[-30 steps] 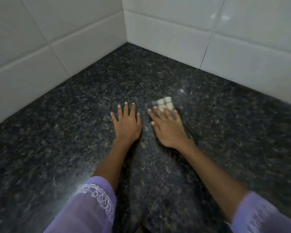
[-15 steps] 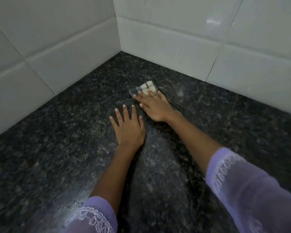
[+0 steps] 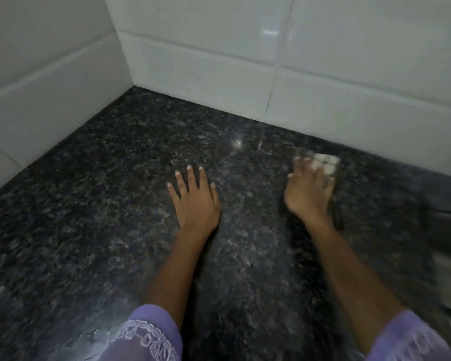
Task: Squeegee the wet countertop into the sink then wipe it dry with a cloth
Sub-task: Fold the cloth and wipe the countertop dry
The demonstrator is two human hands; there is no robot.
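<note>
A dark speckled granite countertop (image 3: 97,204) fills the view and meets white tiled walls in a corner. My left hand (image 3: 194,201) lies flat on the stone, fingers spread, holding nothing. My right hand (image 3: 309,194) is blurred with motion and presses down on a folded cloth (image 3: 326,162), pale with a dark checked pattern, which shows past the fingertips near the back wall. The sink's metal rim (image 3: 448,217) appears at the right edge, blurred. No squeegee is in view.
White wall tiles (image 3: 219,63) close off the back and the left side. Lilac sleeves with white embroidery cover both forearms at the bottom. A wet sheen shows on the stone near the left sleeve (image 3: 151,334).
My right hand has swept the cloth from the corner area to the right along the back wall. The left hand stayed flat in place. The view shifted, bringing the sink edge in.
</note>
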